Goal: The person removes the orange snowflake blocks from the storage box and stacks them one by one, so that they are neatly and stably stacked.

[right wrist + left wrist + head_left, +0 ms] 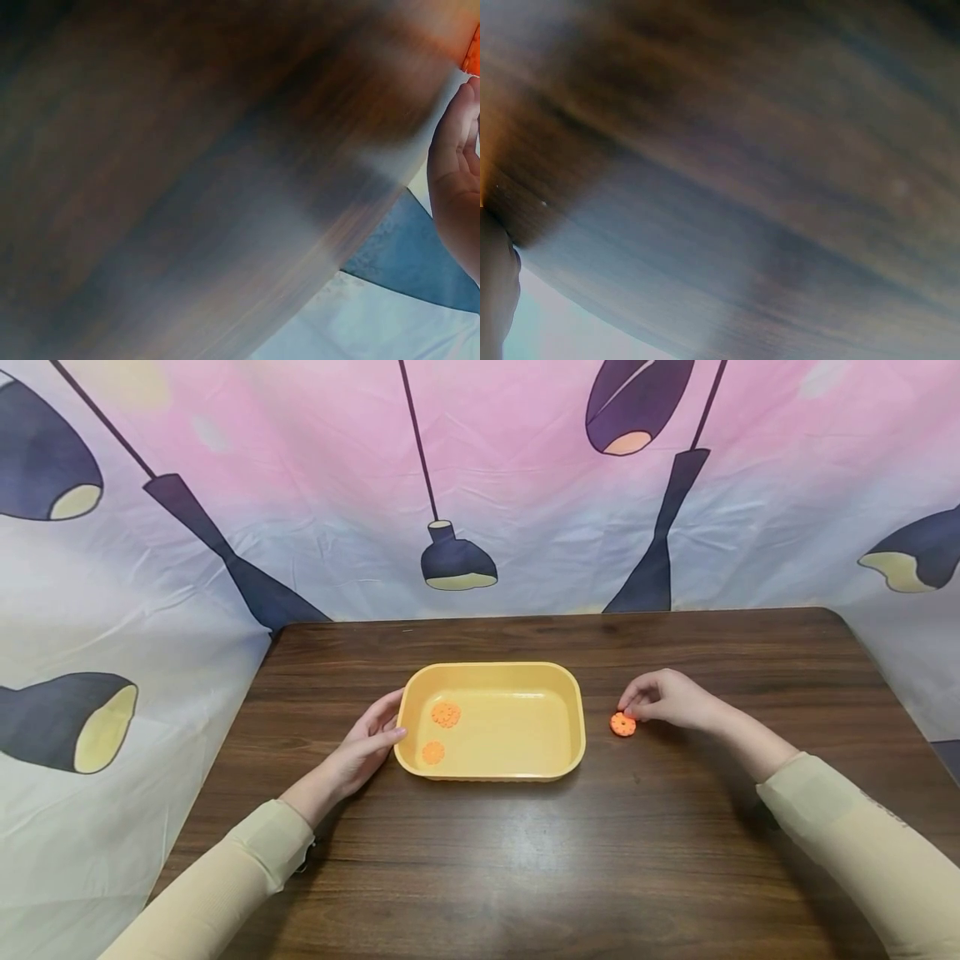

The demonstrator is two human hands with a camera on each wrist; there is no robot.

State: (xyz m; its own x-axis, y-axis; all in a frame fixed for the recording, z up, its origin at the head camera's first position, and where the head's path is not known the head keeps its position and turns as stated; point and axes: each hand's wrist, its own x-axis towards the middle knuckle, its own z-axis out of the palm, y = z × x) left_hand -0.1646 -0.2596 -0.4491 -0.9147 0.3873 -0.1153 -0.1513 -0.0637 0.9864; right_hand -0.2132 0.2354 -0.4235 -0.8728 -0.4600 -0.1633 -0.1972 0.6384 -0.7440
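Note:
A yellow rectangular plastic tub [517, 766] with rounded corners stands on the table. My left hand [362, 750] grips its left wall, thumb at the rim and fingers along the outside. Only a sliver of that hand [496, 289] enters the left wrist view. To the right of the tub, my right hand [678, 697] pinches an orange notched plastic disc [622, 724] with a small centre hole. In the right wrist view, part of the disc [474, 56] shows by the fingertips. More orange discs [446, 715] overlap inside the tub's left end, with another disc [433, 752] nearer me.
The dark wood-grain table [480, 877] carries the tub. Behind its far edge hangs a pink and blue cloth [540, 493] printed with dark lamps, which also covers the left and right sides.

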